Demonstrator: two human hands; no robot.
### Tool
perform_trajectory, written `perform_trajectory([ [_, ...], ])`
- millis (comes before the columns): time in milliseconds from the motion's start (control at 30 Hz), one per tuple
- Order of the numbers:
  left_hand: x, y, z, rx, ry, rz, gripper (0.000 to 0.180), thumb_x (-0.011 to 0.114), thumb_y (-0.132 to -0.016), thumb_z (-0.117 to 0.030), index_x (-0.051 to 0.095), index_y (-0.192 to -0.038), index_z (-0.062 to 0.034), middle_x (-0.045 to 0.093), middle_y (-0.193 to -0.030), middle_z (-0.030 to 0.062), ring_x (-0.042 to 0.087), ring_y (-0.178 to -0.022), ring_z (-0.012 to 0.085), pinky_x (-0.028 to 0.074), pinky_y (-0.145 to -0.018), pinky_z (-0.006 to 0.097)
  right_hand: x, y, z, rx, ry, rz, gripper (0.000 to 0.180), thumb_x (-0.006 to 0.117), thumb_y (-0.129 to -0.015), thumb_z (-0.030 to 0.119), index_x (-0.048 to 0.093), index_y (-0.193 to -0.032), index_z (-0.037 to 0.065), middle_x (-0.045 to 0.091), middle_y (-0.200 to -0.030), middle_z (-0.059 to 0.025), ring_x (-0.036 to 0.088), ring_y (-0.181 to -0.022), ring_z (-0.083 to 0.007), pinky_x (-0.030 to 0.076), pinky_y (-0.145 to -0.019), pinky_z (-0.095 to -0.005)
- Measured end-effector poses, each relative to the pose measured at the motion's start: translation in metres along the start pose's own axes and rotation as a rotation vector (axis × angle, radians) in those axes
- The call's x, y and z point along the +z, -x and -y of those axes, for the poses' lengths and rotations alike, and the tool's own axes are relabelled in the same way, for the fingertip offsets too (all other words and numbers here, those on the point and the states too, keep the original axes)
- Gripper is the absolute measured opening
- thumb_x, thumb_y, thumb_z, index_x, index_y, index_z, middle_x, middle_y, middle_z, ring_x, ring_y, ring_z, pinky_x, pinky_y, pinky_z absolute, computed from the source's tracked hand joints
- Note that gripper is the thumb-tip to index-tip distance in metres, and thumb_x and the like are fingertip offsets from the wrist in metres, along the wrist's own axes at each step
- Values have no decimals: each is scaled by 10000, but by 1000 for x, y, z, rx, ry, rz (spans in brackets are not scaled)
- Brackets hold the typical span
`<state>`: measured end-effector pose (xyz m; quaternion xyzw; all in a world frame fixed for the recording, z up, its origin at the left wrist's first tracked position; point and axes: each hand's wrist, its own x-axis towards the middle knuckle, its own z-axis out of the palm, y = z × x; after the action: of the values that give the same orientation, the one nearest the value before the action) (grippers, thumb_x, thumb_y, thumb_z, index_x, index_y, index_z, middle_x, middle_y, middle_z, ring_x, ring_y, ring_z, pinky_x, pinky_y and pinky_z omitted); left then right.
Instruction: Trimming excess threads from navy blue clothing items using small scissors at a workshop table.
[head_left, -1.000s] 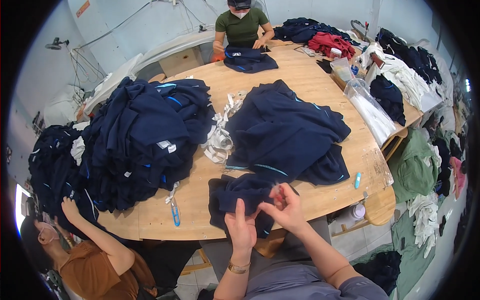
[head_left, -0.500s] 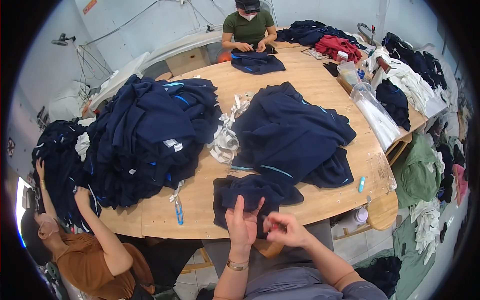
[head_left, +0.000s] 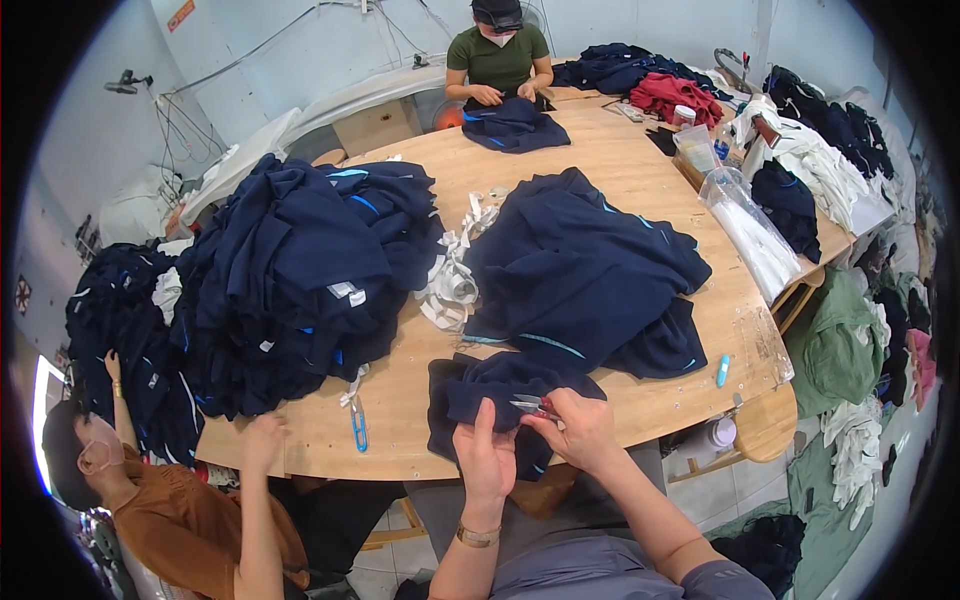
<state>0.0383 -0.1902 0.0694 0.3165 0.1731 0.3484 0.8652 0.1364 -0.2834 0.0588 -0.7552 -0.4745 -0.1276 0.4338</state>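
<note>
A small navy garment (head_left: pixel 462 385) lies bunched at the table's near edge, partly hanging over it. My left hand (head_left: pixel 487 458) grips its near edge, thumb upright against the cloth. In my right hand (head_left: pixel 580 428) is a pair of thread snips (head_left: pixel 528 403) with red on the handle. Their metal blades point left over the garment, just above my left thumb. Whether the blades touch a thread is too small to tell. Just beyond, a larger heap of navy garments (head_left: pixel 585 270) with light-blue trim spreads over the table.
A tall navy garment pile (head_left: pixel 300 240) fills the left. Beside it lie white strips (head_left: pixel 450 285) and a blue-handled tool (head_left: pixel 359 425). A light-blue capped item (head_left: pixel 723 370) lies right. One co-worker in brown (head_left: pixel 185 520) sits left; another in green (head_left: pixel 497 60) handles cloth opposite.
My right hand has moved slightly up, bringing the snips' blades into clear view over the garment. The left co-worker's near arm has come down from the pile toward the table edge.
</note>
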Motion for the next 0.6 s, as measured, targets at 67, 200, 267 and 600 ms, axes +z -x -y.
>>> perform_trajectory([
  [67,0,0,1,32,-26,18,216,496,-942,-190,548,-1076,-29,616,-1019,72,601,-927,157,502,-781,290,0,-3,1,-9,17,11,349,689,-766,384,531,-734,75,550,-626,-55,555,-487,-223,403,-419,-293],
  [200,-5,-1,4,60,-56,-13,220,489,-945,-187,542,-1078,-20,611,-1029,80,599,-934,163,504,-801,301,-2,-4,3,17,27,88,295,729,-734,279,546,-753,48,573,-659,-102,566,-540,-273,427,-472,-330],
  [267,-2,-1,1,42,-4,-2,203,495,-943,-149,541,-1075,-3,601,-1045,84,591,-944,167,498,-827,312,2,-2,-2,2,-77,-14,314,708,-776,306,532,-762,46,541,-622,-57,510,-454,-156,384,-424,-271],
  [600,-5,1,6,86,30,78,183,498,-926,-115,535,-1063,0,605,-1017,89,598,-911,166,502,-807,311,11,-5,27,446,-667,41,194,686,-798,120,528,-820,11,471,-594,-20,370,-518,-38,331,-453,-212],
])
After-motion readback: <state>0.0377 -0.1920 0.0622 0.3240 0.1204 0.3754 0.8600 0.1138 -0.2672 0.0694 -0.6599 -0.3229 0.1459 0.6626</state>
